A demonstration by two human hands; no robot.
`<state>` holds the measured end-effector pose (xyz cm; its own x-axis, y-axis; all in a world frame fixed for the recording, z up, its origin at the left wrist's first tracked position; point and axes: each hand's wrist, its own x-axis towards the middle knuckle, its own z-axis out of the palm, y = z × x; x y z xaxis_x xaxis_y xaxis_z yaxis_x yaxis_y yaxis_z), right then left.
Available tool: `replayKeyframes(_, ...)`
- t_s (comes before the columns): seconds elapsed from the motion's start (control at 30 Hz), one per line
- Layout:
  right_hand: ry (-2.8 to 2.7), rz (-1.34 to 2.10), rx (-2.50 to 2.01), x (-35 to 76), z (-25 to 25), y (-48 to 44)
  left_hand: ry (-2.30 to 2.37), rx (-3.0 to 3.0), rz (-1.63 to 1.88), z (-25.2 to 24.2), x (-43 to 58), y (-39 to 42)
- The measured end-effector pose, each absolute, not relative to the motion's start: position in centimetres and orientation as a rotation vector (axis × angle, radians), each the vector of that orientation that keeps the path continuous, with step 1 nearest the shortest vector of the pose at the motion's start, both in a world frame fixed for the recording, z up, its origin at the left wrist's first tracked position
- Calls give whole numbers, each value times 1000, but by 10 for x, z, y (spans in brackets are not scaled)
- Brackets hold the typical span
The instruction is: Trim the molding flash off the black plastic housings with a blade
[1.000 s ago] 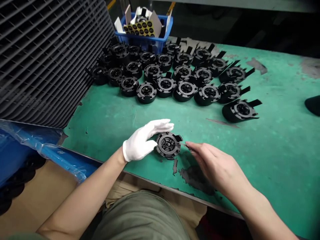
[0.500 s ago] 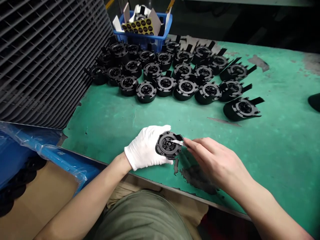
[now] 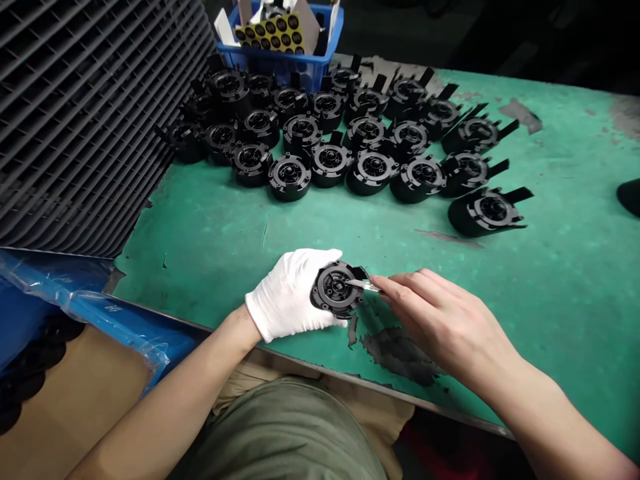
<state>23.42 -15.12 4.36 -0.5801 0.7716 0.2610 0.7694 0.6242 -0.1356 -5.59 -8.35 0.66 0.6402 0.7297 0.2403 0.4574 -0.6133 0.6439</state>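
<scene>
My left hand (image 3: 295, 293), in a white glove, is wrapped round a black round plastic housing (image 3: 334, 293) with its ringed face turned up. Bare of any glove, my right hand (image 3: 435, 313) pinches a small knife (image 3: 363, 285) with a thin silvery blade. The blade points left, its tip over the inner rings of the housing; whether it touches them I cannot tell. Most of the knife's handle is hidden inside my right hand.
Several similar black housings (image 3: 373, 170) stand in rows across the green tabletop (image 3: 225, 233). Behind them is a blue bin (image 3: 305, 67) with a yellow sticker sheet (image 3: 270, 35). Stacked dark grid trays (image 3: 95, 120) rise on the left. A dark object (image 3: 629, 197) sits at the right edge.
The knife tip has drawn back slightly to the right from the housing's centre, with my right hand shifting a little right. The view has tilted slightly down; both hands keep their hold.
</scene>
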Motion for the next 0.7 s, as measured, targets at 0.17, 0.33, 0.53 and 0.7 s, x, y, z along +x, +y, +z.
replayKeyframes(0.17,-2566,44,-1272,235,43,-152,926,2312,653,9,-55,-82)
replayKeyframes(0.33,-2524,114,-1266,236,43,-152,931,2292,631,8,-55,-82)
replayKeyframes(0.53,-2503,153,-1266,235,42,-154,942,2271,613,11,-55,-82)
replayKeyframes(0.7,-2515,140,-1262,235,39,-155,950,2239,599,16,-53,-81)
